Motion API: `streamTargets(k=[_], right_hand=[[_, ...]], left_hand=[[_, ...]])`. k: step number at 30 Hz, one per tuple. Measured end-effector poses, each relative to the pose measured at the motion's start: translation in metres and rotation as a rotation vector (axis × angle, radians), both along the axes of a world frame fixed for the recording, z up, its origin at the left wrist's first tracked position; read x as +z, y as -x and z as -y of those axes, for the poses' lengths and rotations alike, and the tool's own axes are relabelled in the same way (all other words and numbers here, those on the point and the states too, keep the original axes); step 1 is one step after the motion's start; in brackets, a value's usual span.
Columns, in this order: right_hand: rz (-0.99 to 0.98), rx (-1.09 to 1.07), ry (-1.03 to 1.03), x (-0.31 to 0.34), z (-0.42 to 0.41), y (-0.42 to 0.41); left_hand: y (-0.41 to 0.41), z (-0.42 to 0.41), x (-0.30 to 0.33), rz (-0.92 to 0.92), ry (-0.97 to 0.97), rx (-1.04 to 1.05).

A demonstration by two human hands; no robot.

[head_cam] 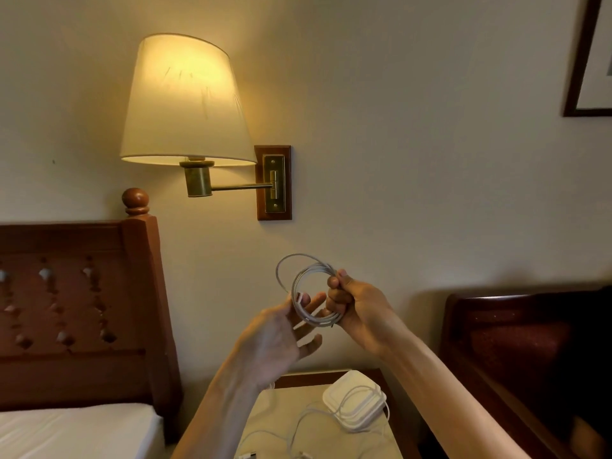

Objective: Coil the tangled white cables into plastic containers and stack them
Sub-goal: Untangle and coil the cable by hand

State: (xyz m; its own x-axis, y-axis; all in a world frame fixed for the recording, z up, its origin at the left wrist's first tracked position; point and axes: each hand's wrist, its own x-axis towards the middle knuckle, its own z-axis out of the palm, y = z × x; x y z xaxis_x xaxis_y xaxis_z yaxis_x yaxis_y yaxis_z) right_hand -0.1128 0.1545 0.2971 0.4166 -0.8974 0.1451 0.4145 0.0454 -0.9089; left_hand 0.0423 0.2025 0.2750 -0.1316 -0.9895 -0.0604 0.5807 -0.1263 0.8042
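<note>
Wooden nightstand (331, 379) by lit lamp (185, 101); right hand (357, 309) grip clenches cable coil (311, 293), left hand (281, 339) splayed.

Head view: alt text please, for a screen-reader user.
Right hand grips a coiled white cable held up before a wall; the open left hand touches the loop with straight fingers. Below, a bedside table holds white plastic containers and loose cable; a lit wall lamp glows above.

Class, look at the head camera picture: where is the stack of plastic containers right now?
The plastic containers sit low in the head view, right of centre, on the bedside table, with loose white cable draped over them.
</note>
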Motion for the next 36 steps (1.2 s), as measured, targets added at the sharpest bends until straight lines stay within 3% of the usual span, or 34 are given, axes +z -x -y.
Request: streamTargets(k=[3, 9, 17, 22, 25, 27, 30, 33, 36], right_hand=[[-0.077, -0.057, 0.089, -0.003, 0.004, -0.003], [-0.166, -0.123, 0.259, 0.004, 0.013, -0.008], [-0.032, -0.132, 0.192, 0.034, 0.025, -0.014], [-0.038, -0.121, 0.213, 0.045, 0.031, -0.018], [-0.063, -0.081, 0.224, 0.039, 0.032, -0.022], [-0.073, -0.063, 0.231, 0.037, 0.032, -0.021], [-0.06, -0.035, 0.223, 0.036, 0.031, -0.015], [-0.084, 0.015, 0.222, 0.033, 0.028, -0.012], [-0.089, 0.07, 0.228, 0.032, 0.022, -0.013]], left_hand=[[0.007, -0.005, 0.003, 0.096, 0.052, 0.071], [0.022, -0.017, 0.009, 0.659, 0.15, 0.214], [0.032, -0.018, -0.011, 1.162, 0.273, 0.309], [0.049, -0.029, -0.036, 1.109, 0.194, 0.415], [0.039, -0.028, -0.026, 0.855, 0.063, 0.152], [0.016, -0.022, -0.016, 0.785, 0.002, 0.015], [-0.015, -0.007, 0.007, 0.69, 0.01, 0.285], [-0.025, 0.005, 0.034, 0.615, 0.265, 0.617], [-0.017, 0.007, 0.056, 0.598, 0.344, 0.516]])
